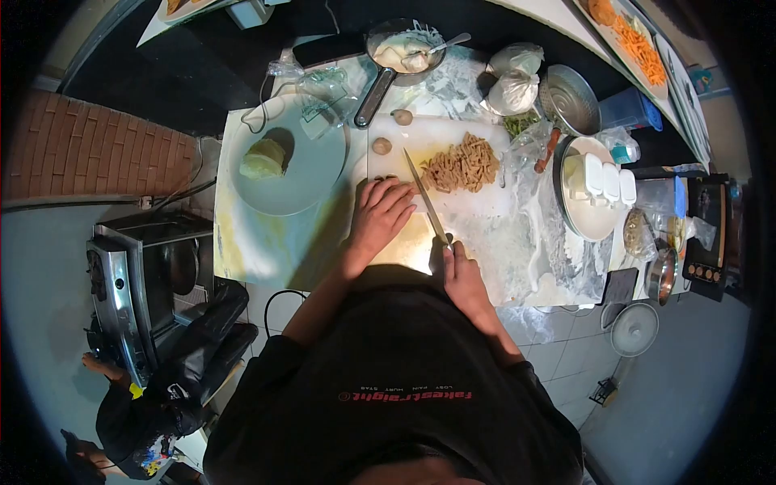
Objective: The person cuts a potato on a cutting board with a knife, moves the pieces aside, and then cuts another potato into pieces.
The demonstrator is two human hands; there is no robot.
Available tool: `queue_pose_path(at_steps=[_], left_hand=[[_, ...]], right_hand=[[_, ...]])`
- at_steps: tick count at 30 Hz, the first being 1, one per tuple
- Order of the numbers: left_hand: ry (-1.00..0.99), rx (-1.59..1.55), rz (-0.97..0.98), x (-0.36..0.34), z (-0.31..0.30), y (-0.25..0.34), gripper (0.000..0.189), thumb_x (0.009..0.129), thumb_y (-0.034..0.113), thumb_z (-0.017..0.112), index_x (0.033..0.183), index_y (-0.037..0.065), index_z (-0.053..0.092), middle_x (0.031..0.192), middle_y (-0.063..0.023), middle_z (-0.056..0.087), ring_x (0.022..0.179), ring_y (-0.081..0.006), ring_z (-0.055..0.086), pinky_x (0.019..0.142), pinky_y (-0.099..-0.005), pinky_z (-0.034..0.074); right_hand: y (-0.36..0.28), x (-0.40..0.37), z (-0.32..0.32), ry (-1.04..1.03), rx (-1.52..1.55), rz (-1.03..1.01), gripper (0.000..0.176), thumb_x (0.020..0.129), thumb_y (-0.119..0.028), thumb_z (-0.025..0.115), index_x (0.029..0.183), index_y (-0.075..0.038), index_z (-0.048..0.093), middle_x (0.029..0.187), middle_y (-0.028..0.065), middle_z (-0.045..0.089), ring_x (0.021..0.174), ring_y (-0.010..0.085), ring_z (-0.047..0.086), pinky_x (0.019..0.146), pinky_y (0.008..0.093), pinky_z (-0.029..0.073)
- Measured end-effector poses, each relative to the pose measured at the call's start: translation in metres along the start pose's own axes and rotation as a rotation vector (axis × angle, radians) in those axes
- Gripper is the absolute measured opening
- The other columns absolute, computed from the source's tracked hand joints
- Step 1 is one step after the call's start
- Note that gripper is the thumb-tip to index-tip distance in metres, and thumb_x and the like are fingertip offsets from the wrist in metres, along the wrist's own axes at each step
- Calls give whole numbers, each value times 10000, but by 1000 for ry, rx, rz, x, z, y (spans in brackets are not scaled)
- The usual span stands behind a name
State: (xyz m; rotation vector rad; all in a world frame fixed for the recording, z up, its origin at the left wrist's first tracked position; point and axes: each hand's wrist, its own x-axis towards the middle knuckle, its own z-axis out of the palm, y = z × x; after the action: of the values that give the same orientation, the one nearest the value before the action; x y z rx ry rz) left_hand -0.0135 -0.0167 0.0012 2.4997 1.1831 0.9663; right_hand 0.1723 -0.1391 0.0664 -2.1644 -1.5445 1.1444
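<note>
My right hand (465,279) is closed round the handle of a kitchen knife (427,192). Its blade slants up and left over the white cutting board (477,133). Just left of the blade, my left hand (381,217) rests on the board's near edge, fingers bent and close together. Small brown bits show at its fingertips; what lies under them is hidden. A heap of brown chopped strips (462,166) lies right of the blade. Two round brown balls, a nearer ball (381,145) and a farther ball (402,117), sit beyond my left hand.
At left is a large pale basin (283,198) holding a pale green cabbage-like piece (263,158). A pan (376,93) with white batter and a spoon stands behind. To the right are a metal bowl (570,101) and white containers (602,178). Another person (174,388) sits lower left near a stove.
</note>
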Motion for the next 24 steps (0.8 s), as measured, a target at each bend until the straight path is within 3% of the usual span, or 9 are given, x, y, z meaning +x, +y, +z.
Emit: queue_pose_path(at_steps=[10, 19, 24], left_hand=[[-3, 25, 32, -2, 2, 0, 284, 872, 216, 724, 1110, 61, 718, 1214, -11, 677, 1202, -227, 554, 1069, -440, 370], [11, 25, 37, -1, 2, -1, 269, 879, 223, 715, 1099, 67, 723, 1208, -7, 675, 1211, -215, 550, 1075, -436, 355], [13, 43, 29, -6, 2, -1, 263, 892, 239, 706, 1094, 72, 723, 1218, -6, 661, 1223, -212, 541, 1071, -431, 355]], right_hand=[[-3, 3, 5, 3, -112, -15, 347, 1075, -266, 399, 1208, 48, 464, 784, 345, 647, 751, 540, 636, 647, 600, 516], [0, 19, 5, 1, -140, -60, 348, 1071, -301, 403, 1216, 12, 452, 797, 339, 659, 798, 537, 650, 703, 610, 522], [-5, 21, 15, 127, -326, -30, 345, 1072, -343, 409, 1171, -15, 450, 741, 324, 652, 725, 519, 658, 624, 596, 524]])
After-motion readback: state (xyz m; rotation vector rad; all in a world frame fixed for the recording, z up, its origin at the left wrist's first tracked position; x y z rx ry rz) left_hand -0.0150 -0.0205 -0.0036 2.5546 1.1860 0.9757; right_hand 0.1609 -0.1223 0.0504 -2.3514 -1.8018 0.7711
